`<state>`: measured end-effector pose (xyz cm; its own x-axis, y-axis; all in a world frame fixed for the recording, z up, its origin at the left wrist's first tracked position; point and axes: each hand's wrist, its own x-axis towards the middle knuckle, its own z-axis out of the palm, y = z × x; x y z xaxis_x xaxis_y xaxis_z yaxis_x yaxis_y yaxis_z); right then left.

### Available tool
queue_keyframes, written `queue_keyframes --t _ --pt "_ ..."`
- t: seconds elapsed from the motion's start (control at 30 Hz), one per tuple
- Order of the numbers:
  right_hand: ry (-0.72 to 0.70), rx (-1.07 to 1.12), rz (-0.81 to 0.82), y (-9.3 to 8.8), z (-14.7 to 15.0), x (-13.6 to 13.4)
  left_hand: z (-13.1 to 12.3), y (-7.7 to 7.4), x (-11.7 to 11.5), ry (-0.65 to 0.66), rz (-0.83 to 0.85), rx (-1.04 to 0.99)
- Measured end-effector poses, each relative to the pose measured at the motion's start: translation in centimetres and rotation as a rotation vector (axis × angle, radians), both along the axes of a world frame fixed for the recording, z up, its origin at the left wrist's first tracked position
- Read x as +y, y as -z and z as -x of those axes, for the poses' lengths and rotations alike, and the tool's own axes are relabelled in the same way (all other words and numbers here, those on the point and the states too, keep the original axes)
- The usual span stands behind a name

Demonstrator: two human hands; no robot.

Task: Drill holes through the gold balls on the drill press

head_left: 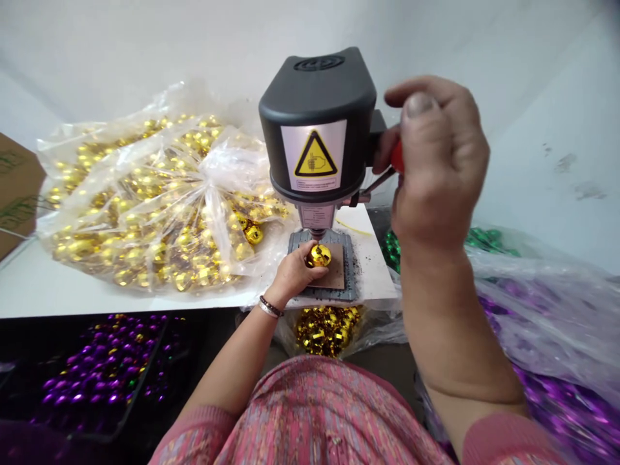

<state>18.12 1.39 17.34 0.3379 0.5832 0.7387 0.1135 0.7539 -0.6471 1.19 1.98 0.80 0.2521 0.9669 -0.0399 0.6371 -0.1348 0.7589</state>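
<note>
The white tabletop (29, 284) fills the left and middle of the frame and carries a big clear plastic bag of gold balls (145, 200) at upper left. At centre stands a small black bench press (317, 110) with a yellow warning label, its spindle pointing down over a grey base plate (349, 294). The right hand (436, 168), at upper right, is clenched around the red-knobbed lever (397, 157) on the machine's side. The left hand (290, 274), at lower centre, has its fingers (304, 259) pinching a shiny gold faceted ball (320, 256). The ball sits on a brown pad (336, 276) directly under the spindle tip and seems to touch it. This looks like the drilling or pressing step on a single ball. The next move calls for an even pull on the lever, with the ball held against rolling and the fingertips clear of the tip.
</note>
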Motion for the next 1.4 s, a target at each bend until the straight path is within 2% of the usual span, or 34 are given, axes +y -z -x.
queue_keyframes --t 0.13,0.33,0.43,0.6,0.87,0.97,1.13,1.4 --pt "-0.090 0.002 -0.056 2.5 -0.2 -2.5 0.1 0.6 0.2 0.012 0.002 0.000" --pt "-0.139 -0.100 -0.045 5.4 -1.0 -3.7 0.0 0.2 0.0 0.011 0.005 -0.028" --pt "-0.151 -0.105 0.008 5.8 -0.8 -4.2 -0.1 0.0 -0.2 0.010 0.010 -0.027" --pt "-0.080 -0.058 0.023 5.9 0.1 -4.6 -0.1 -0.1 -0.3 0.012 0.007 -0.038" --pt "-0.018 -0.046 -0.124 7.3 0.4 -3.8 -0.1 0.3 -0.2 0.022 0.046 -0.143" --pt "-0.024 -0.058 -0.137 7.8 0.3 -3.8 0.0 0.3 -0.2 0.029 0.069 -0.181" --pt "0.050 -0.062 -0.144 8.6 0.2 -3.6 0.1 0.3 -0.2 0.029 0.067 -0.183" --pt "0.041 0.019 -0.205 9.7 0.5 -3.2 0.2 0.8 -0.1 0.035 0.067 -0.192"
